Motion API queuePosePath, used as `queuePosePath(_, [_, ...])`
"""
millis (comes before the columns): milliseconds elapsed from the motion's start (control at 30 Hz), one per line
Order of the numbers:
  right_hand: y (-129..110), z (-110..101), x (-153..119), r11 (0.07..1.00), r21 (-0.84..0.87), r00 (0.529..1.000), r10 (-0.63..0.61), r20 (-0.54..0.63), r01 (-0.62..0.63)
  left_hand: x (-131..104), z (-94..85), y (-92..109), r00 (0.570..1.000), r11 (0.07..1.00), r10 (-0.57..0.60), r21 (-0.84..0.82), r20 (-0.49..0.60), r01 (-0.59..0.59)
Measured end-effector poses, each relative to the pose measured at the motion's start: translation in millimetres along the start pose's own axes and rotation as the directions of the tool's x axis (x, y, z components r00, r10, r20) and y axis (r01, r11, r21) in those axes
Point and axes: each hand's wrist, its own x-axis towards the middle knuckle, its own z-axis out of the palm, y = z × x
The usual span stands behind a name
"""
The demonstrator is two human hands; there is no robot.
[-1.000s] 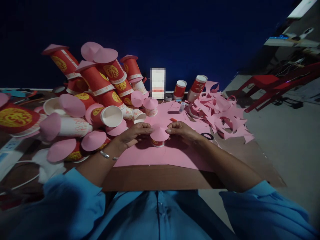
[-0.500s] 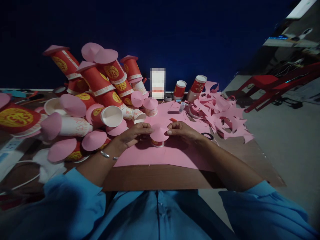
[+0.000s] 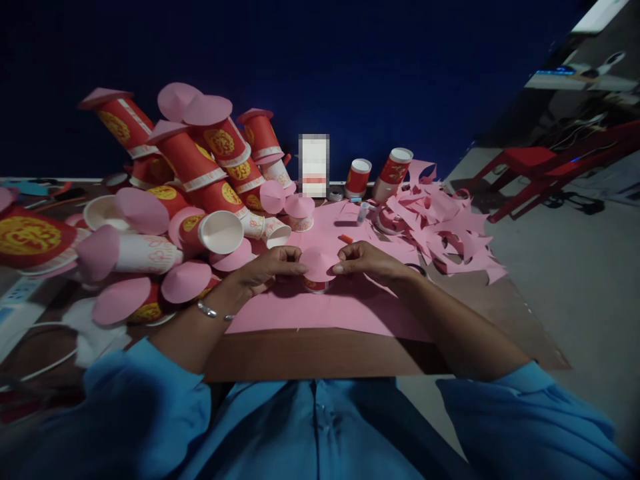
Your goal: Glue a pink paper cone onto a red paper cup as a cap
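Observation:
A pink paper cone [image 3: 320, 263] sits point-up over a small red paper cup [image 3: 317, 286], most of which it hides. My left hand [image 3: 275, 267] pinches the cone's left edge between thumb and fingers. At the opposite edge, my right hand [image 3: 363, 260] holds the rim in the same kind of pinch. Cup and cone stand on a large pink paper sheet [image 3: 320, 317]. Just behind my right hand lies an orange-red object [image 3: 345, 239], possibly a pen or marker. A smaller cup with a pink cone [image 3: 300, 207] stands farther back.
Several red and white cups with pink cones [image 3: 185, 160] are heaped on the left. Cut pink paper scraps [image 3: 450, 227] pile up at the right, near two red cups [image 3: 359, 177]. A phone-like blurred panel [image 3: 314, 160] stands behind. Scissor handles [image 3: 416, 269] show by my right wrist.
Both hands keep their pinch on the cone's edges, with the left fingers shifted slightly along the rim. The whole view has drifted a little; nothing else has visibly moved.

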Motion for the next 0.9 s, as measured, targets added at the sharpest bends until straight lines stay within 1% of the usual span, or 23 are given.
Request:
queuePosePath(100, [-2.6,2.5,-1.6,0.999,-0.003,0.999,0.045,0.001,-0.045,-0.2,0.1,1.3,0.996,0.995,-0.072,0.08,0.054,0.067])
queuePosePath(267, [-6.2,7.4,-4.4,0.996,0.016,0.996,0.083,0.015,-0.083,0.2,2.6,4.2,0.992,0.985,-0.112,0.136,0.052,0.104])
queuePosePath(467, [-5.2,6.6,-3.8,0.998,-0.027,0.999,0.049,0.014,-0.049,0.7,1.7,4.3,0.997,0.979,-0.077,0.19,0.01,0.074])
queuePosePath(733, [-1.9,7.4,-3.2,0.999,-0.019,0.999,0.046,0.006,-0.046,1.2,0.2,1.6,0.999,0.979,-0.036,0.201,0.02,0.031])
queuePosePath(900, [-4.8,6.8,-4.1,0.999,-0.031,0.999,0.04,0.031,-0.039,2.0,-0.4,0.6,0.999,0.98,-0.038,0.196,0.03,0.031])
